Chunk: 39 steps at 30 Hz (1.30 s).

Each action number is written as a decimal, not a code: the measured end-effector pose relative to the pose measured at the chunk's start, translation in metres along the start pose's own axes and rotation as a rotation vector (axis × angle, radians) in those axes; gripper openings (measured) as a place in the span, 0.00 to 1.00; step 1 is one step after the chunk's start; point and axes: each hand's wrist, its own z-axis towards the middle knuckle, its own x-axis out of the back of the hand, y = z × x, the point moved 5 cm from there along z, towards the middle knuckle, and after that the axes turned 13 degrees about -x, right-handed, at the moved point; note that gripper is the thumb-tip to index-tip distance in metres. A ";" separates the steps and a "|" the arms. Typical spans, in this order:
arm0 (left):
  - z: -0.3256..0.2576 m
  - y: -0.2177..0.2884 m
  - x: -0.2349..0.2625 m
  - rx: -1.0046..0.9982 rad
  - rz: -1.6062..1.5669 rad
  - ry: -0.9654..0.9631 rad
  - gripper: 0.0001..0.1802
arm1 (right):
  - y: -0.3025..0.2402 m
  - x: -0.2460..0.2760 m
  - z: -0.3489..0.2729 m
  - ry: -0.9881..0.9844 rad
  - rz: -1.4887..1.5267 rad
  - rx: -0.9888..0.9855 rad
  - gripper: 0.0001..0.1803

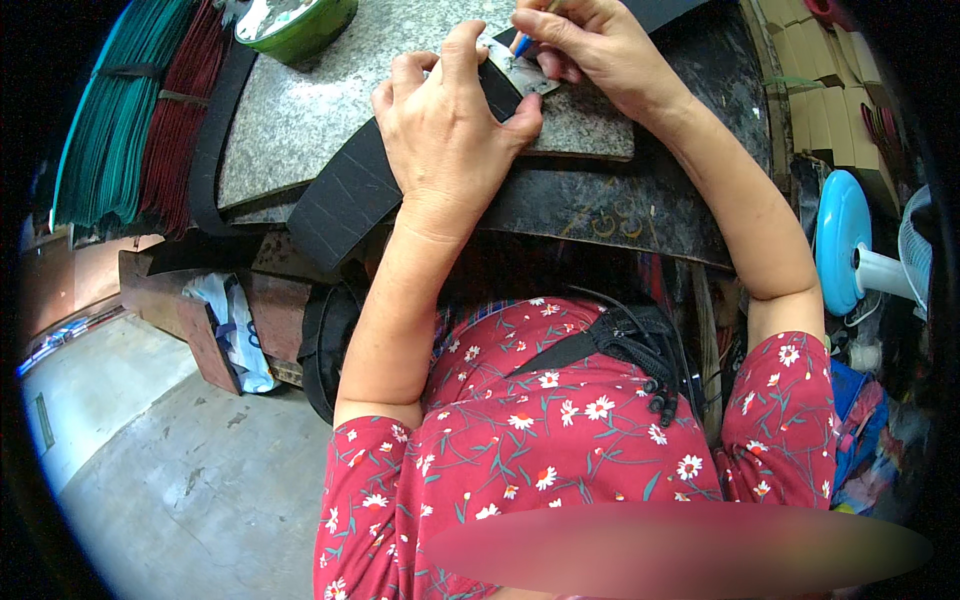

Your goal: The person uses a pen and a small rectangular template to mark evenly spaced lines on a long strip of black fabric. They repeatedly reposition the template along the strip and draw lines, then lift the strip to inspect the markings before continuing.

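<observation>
Beside granite slab (300,110), green bowl (300,28).

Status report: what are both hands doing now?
Left hand pressing black strip flat on stone slab. Right hand holds a pen-like tool over metal template. Green bowl stands apart.

Her left hand (450,130) presses a black strip (350,200) flat on the granite tabletop (310,110), while her right hand (590,50) holds a blue pen (522,44) against a small metal template (530,78).
</observation>
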 end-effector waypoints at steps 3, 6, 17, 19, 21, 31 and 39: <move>-0.002 -0.001 0.000 0.028 0.012 -0.029 0.43 | -0.015 -0.013 -0.003 0.029 -0.553 0.352 0.06; -0.001 -0.001 -0.001 0.025 0.000 -0.017 0.42 | -0.004 -0.009 0.007 -0.002 -0.013 0.068 0.06; -0.001 -0.001 -0.002 -0.002 -0.005 0.025 0.42 | 0.007 -0.001 0.007 0.058 0.082 -0.048 0.08; -0.001 -0.001 -0.002 -0.004 -0.006 0.029 0.42 | -0.002 -0.006 0.005 0.025 -0.147 0.198 0.07; -0.003 -0.002 -0.002 0.026 0.007 -0.015 0.42 | -0.002 -0.008 0.006 0.000 -0.184 0.248 0.06; -0.001 -0.001 -0.002 0.012 0.004 0.006 0.43 | -0.005 0.001 0.009 0.093 -0.208 0.089 0.06; -0.003 -0.003 -0.002 0.035 -0.012 -0.011 0.42 | -0.012 -0.018 0.009 0.196 -0.422 0.465 0.06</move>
